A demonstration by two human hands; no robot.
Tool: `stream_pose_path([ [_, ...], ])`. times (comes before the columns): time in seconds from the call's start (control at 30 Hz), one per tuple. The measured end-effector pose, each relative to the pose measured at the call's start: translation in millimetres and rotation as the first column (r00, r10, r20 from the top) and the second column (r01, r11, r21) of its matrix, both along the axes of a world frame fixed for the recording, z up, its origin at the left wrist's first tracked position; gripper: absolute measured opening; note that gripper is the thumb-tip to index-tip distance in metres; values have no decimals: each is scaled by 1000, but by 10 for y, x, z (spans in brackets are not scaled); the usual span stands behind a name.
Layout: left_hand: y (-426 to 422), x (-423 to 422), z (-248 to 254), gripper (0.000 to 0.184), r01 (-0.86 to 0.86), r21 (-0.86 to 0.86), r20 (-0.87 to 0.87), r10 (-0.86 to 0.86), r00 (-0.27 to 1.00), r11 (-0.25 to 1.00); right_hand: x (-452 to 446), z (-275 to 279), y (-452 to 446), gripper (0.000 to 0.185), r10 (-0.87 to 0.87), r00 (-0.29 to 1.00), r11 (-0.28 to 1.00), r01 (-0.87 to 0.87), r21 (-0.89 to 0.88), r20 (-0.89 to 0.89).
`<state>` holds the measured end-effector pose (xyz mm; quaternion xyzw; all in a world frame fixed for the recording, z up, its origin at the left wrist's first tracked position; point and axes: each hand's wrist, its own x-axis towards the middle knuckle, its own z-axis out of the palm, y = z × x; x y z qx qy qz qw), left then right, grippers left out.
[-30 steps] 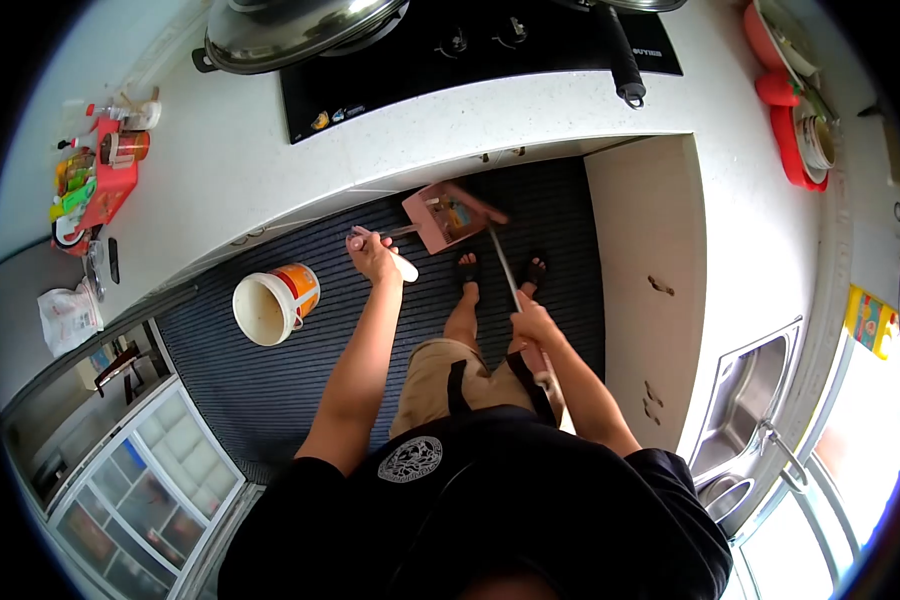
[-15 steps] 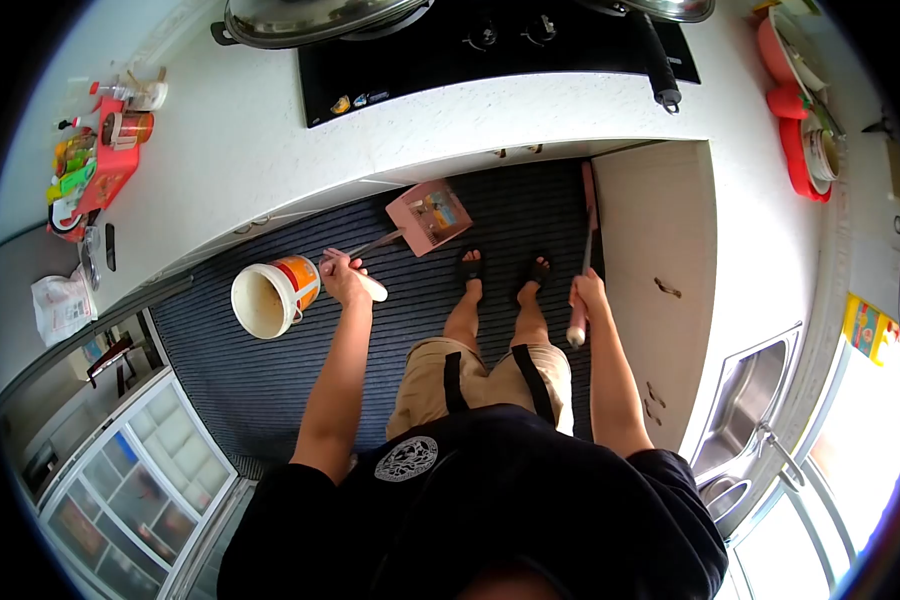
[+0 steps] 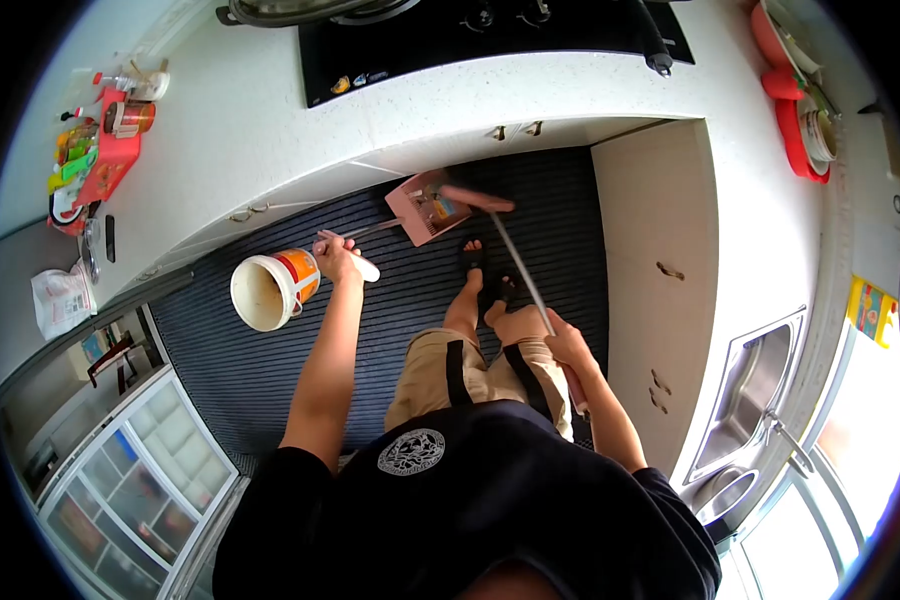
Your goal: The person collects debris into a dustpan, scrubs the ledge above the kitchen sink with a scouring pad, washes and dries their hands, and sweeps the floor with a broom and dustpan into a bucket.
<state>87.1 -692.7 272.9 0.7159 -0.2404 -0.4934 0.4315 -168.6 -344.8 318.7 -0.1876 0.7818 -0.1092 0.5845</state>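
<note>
My left hand [image 3: 339, 259] is closed around the handle of a pink dustpan [image 3: 410, 216], whose pan rests on the dark ribbed mat. Some coloured scraps show inside the pan. A broom [image 3: 520, 254] with a grey stick and pink head is gripped in my right hand [image 3: 569, 346]. The broom head, slightly blurred, lies across the pan's right side; whether it touches the pan I cannot tell. Left of my left hand a white bucket [image 3: 261, 292] with an orange label lies tilted, its opening towards me.
White cabinets [image 3: 660, 240] border the mat [image 3: 300, 375] ahead and to the right. Above them runs a counter [image 3: 530, 95] with a black stove [image 3: 420, 40]. A sink [image 3: 755, 390] is at right, and a glass-panelled cabinet [image 3: 135, 490] at lower left. My sandalled feet stand near the pan.
The broom head has swung left from beside the right cabinet to the dustpan. My right hand has moved slightly left and closer to my body. The dustpan and bucket have stayed nearly in place.
</note>
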Motion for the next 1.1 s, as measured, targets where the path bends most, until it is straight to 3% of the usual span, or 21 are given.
stream_pose_path([
  [0.1,148,268,49,20,18,-28,-38,-19,999,999,-164,-138,519,60,-174,976,981,160,-106,-133],
  [0.2,234,503,113,19,25,-9,-31,-26,999,1000,-423,-176,421,59,-415,905,910,412,-49,-98],
  [0.23,264,571,124,18,38,-42,-19,-39,999,998,-443,-298,350,52,-553,831,832,546,-100,-59],
  [0.27,292,650,109,15,91,-85,-42,-95,995,992,-470,-437,278,25,-617,787,779,613,-128,14],
  [0.3,322,721,121,14,143,-68,-48,-147,988,987,-446,-640,244,12,-705,692,681,721,-127,155],
  [0.33,337,768,126,13,194,-54,-58,-197,979,979,-318,-813,183,16,-721,683,674,730,-112,113],
  [0.37,349,807,92,13,215,-29,-33,-216,976,976,-123,-631,42,10,-771,608,622,783,20,187],
  [0.4,343,793,94,12,199,-48,-34,-201,979,979,176,-1142,168,6,-444,896,892,444,-83,18],
  [0.47,368,773,107,12,160,-74,-38,-163,986,984,632,-497,-147,57,-358,933,932,354,79,45],
  [0.5,351,785,137,10,200,-7,4,-199,980,980,1001,-798,-73,53,-328,941,944,329,-6,81],
  [0.57,317,795,134,10,206,19,42,-206,978,978,1335,-803,-80,57,-401,865,903,429,-30,300],
  [0.6,322,770,175,10,174,30,48,-175,983,984,1300,-458,-159,62,-490,738,848,527,58,465],
  [0.73,308,880,145,14,188,-12,3,-188,982,982,1041,-355,204,63,-372,753,901,433,17,543],
  [0.8,330,986,102,16,160,-30,-38,-161,986,987,756,-153,526,62,-411,724,871,491,4,554],
  [0.87,344,1178,-20,18,115,-144,-150,-137,979,983,408,89,842,58,-517,754,829,559,17,405],
  [0.93,354,1238,85,21,106,-78,-142,-116,983,991,242,100,859,60,-539,800,823,567,-38,262],
  [1.03,203,1456,-100,21,39,-153,-67,-50,997,987,-38,-277,648,46,-563,811,798,584,-150,160],
  [1.1,120,1450,34,21,-2,-127,-71,-7,997,992,-244,-649,338,33,-561,824,805,566,-177,81],
])
